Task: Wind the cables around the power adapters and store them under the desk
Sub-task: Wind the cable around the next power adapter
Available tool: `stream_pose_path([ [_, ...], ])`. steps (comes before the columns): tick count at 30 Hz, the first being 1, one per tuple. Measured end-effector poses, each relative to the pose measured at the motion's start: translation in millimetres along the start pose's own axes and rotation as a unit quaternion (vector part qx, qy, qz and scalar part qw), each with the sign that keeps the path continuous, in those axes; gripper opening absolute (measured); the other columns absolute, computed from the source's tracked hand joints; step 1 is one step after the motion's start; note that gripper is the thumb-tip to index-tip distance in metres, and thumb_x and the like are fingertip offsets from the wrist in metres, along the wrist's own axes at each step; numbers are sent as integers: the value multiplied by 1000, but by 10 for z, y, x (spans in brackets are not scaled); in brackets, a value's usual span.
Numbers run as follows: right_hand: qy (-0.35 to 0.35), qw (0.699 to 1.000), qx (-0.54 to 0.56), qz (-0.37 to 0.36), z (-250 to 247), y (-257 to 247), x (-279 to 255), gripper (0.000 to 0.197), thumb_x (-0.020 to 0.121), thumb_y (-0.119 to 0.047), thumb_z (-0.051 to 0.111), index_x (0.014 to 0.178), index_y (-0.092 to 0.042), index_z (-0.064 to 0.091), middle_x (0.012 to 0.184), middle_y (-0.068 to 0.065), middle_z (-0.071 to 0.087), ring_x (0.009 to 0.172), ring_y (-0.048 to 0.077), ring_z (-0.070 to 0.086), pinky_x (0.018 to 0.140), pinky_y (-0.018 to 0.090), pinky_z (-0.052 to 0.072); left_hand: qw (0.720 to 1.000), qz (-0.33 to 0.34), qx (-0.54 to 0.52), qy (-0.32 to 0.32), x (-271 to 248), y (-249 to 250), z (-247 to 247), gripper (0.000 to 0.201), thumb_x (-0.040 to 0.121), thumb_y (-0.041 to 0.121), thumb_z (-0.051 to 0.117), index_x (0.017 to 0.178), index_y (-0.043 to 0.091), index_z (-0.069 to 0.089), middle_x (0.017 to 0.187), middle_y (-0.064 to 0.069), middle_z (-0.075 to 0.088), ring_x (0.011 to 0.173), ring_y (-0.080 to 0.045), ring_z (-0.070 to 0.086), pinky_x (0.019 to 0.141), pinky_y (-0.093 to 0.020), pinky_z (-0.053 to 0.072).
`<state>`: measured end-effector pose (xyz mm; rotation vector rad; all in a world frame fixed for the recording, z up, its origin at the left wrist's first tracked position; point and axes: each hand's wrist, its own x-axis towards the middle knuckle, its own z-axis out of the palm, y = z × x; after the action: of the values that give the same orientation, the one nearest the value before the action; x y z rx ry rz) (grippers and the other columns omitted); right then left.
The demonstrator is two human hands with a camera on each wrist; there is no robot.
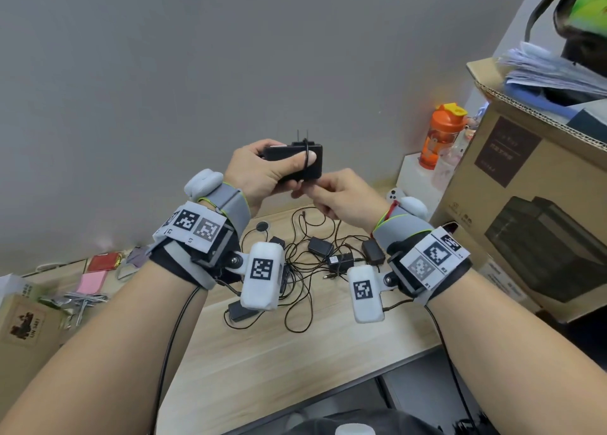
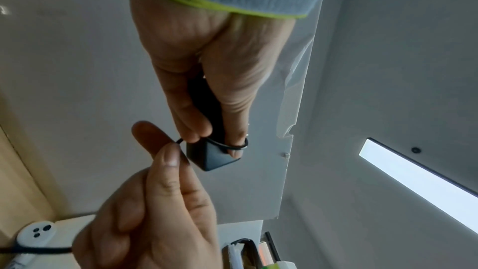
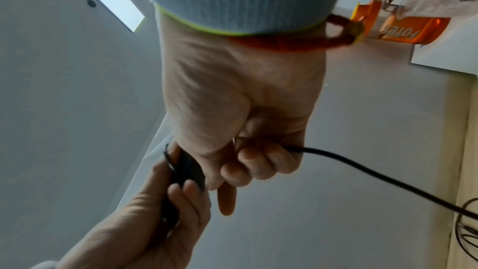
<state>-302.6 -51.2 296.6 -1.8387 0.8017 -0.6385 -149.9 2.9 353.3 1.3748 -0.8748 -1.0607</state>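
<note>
My left hand (image 1: 262, 168) grips a black power adapter (image 1: 313, 163) above the desk, prongs pointing up. One turn of its thin black cable (image 1: 306, 152) crosses the adapter and lies over my left thumb. Just below the adapter, my right hand (image 1: 338, 195) pinches the same cable between thumb and forefinger. In the left wrist view the cable loop (image 2: 232, 146) circles the adapter (image 2: 214, 156) and the thumb tip, with the right hand (image 2: 160, 201) close beneath. In the right wrist view the cable (image 3: 375, 173) trails out of the right hand (image 3: 245, 109) down toward the desk.
Several other black adapters (image 1: 320, 247) lie in a tangle of thin cables on the wooden desk (image 1: 262, 352). A large cardboard box (image 1: 525, 205) stands at the right, with an orange bottle (image 1: 441, 136) behind it. Pink notes (image 1: 92, 282) and small clutter sit at the left.
</note>
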Motion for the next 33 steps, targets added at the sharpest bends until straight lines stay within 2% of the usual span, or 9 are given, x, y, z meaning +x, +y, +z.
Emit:
stream_pose_path([
  [3, -16, 998, -61, -9, 8, -85, -32, 25, 99, -30, 55, 94, -19, 77, 54, -3, 30, 52, 16, 30, 51, 26, 27, 999, 18, 25, 39, 61, -40, -55, 27, 71, 9, 86, 82, 7, 60, 80, -8, 63, 46, -17, 61, 50, -23, 57],
  [8, 12, 998, -48, -34, -159, -297, -89, 26, 96, -29, 63, 84, -11, 77, 46, -12, 28, 45, 7, 25, 47, 17, 21, 989, 48, 132, 48, 130, -133, -165, 29, 66, 11, 90, 75, 11, 62, 81, -12, 67, 55, -21, 68, 51, -28, 57],
  [11, 51, 996, -40, -60, -270, -383, -55, 22, 95, -17, 64, 85, 0, 73, 41, -18, 45, 41, 1, 39, 47, 8, 29, 981, 45, 186, 23, 138, -179, -184, 32, 61, 16, 93, 75, 13, 64, 80, -11, 69, 64, -25, 72, 58, -35, 60],
  [14, 96, 993, -13, -74, -391, -403, -3, 20, 94, -11, 65, 86, 6, 69, 43, -20, 51, 41, -2, 43, 49, 5, 32, 980, 35, 192, -23, 105, -166, -149, 33, 59, 14, 93, 77, 12, 66, 82, -11, 70, 68, -24, 71, 60, -34, 59],
  [21, 125, 990, 18, -65, -469, -241, 104, 16, 93, -13, 66, 78, -8, 64, 45, -19, 51, 42, -2, 42, 49, 8, 34, 980, 47, 159, -115, -40, -26, -2, 29, 68, 1, 86, 86, 4, 62, 75, -7, 65, 63, -17, 68, 54, -30, 59],
  [24, 113, 992, 37, -36, -388, -99, 128, 23, 98, -17, 58, 76, -12, 64, 46, -16, 48, 41, 0, 37, 45, 11, 30, 984, 62, 128, -104, -36, -14, 4, 28, 69, 3, 85, 82, 7, 61, 75, -8, 64, 63, -20, 67, 54, -30, 58],
  [27, 76, 996, 41, 5, -298, 42, 128, 32, 100, -26, 55, 81, -3, 65, 51, -12, 38, 46, 6, 28, 44, 18, 25, 991, 66, 83, -77, -25, -15, 25, 26, 70, 7, 85, 82, 8, 62, 76, -13, 65, 55, -21, 66, 51, -24, 53],
  [31, -3, 1000, -1, 2, -132, 49, 45, 27, 101, -31, 53, 88, -21, 74, 56, -5, 37, 49, 8, 32, 48, 17, 29, 998, 63, 26, -13, 55, -20, 44, 29, 72, 8, 84, 88, 5, 60, 71, -10, 62, 46, -18, 61, 48, -21, 51],
  [33, -28, 999, -31, -8, -69, -3, 13, 25, 100, -32, 54, 94, -22, 76, 57, -3, 32, 52, 13, 31, 51, 23, 29, 997, 67, 29, 13, 109, -39, 26, 29, 72, 9, 85, 85, 6, 60, 74, -10, 62, 47, -18, 61, 49, -22, 52],
])
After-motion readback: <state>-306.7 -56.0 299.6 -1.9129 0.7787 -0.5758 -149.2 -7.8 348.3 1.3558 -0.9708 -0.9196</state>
